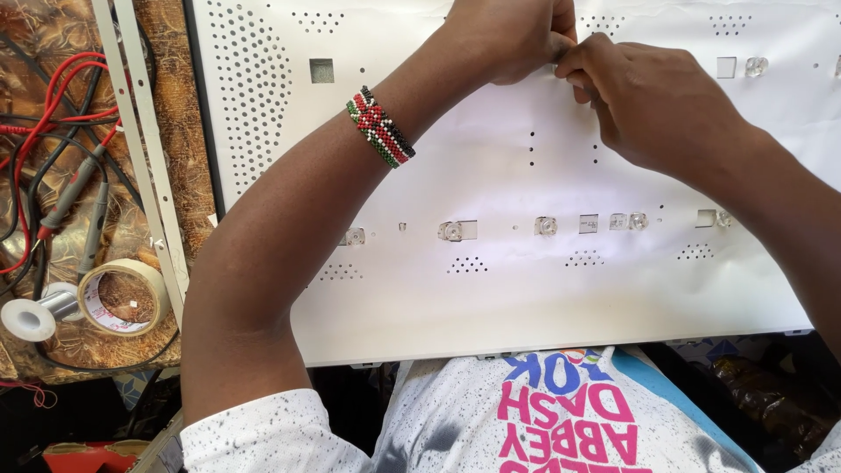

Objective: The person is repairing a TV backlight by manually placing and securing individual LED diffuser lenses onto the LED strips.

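I see a big white panel (526, 289) lying flat across the counter (188, 175), filling most of the view, its near edge just above my lap. It has patches of small punched holes, some square cutouts, and a row of small clear lenses (546, 226) running across its middle, with another lens near the top right corner. Both my hands meet at the top centre of the panel. My left hand (512, 35) is curled into a closed grip, fingertips pinched together against the right hand; what sits between them is hidden, so I cannot tell if it holds anything. My right hand (653, 101) is also curled shut, knuckles up, fingers tucked under and pressed on the panel surface; what it pinches is out of sight too. A beaded bracelet (380, 127), red, green, black and white, wraps my left wrist. Left of the panel, thin white metal strips (144, 158) lie lengthwise beside its edge. Further left, red and black wires with grey probes (70, 197) lie in a tangle. Near them sit a roll of tape (123, 296) and, touching it, a small spool of solder (31, 317).
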